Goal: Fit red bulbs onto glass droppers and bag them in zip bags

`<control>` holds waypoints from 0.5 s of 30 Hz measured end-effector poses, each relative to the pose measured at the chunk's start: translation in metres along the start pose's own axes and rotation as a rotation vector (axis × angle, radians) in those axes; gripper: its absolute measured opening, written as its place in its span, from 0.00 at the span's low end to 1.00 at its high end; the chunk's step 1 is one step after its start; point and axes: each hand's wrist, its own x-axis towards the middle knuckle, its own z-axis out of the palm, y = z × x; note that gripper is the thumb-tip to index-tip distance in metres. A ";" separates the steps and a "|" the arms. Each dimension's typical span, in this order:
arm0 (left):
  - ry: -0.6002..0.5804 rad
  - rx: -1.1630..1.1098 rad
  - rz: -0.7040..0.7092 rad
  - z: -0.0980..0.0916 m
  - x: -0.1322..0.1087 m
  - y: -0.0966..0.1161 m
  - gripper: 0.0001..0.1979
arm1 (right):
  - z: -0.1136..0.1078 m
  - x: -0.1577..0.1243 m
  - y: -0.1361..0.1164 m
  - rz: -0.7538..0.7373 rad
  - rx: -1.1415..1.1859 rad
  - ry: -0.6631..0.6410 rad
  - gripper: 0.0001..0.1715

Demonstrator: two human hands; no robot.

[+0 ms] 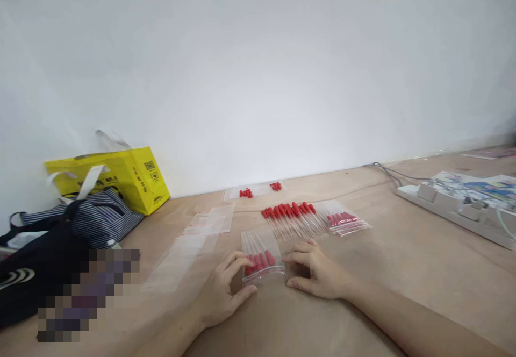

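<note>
A clear zip bag (258, 277) lies flat on the table, its zip edge toward me, with several red-bulbed glass droppers (261, 260) inside. My left hand (226, 287) rests at the bag's left side. Its fingertips touch the bag's edge, and the thumb is apart from them. On the other side, my right hand (316, 271) is beside the bag's right edge, fingers bent and thumb apart, with nothing visible in the grasp. Beyond the hands lies a row of loose droppers (288, 214). A second filled zip bag (350, 225) is to their right.
Flat clear bags (181, 255) overlap on the left. Small red bulbs (245, 193) lie near the wall on clear plastic. A yellow bag (141, 179) and a striped bag (105, 217) stand at left. At right is a power strip (447, 206) with plugs and cables.
</note>
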 end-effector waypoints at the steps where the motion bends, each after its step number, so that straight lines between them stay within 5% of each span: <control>1: 0.016 0.017 0.020 -0.005 -0.006 -0.005 0.10 | 0.001 0.000 0.001 0.000 -0.011 0.017 0.16; 6: 0.038 0.131 0.179 -0.010 -0.018 -0.020 0.05 | 0.011 0.007 0.007 -0.149 -0.210 0.096 0.11; 10: 0.093 0.256 0.403 -0.002 -0.006 -0.018 0.09 | 0.019 0.019 0.013 -0.371 -0.386 0.148 0.09; 15: 0.180 0.452 0.512 0.005 0.007 -0.017 0.13 | 0.025 0.028 0.016 -0.455 -0.466 0.237 0.10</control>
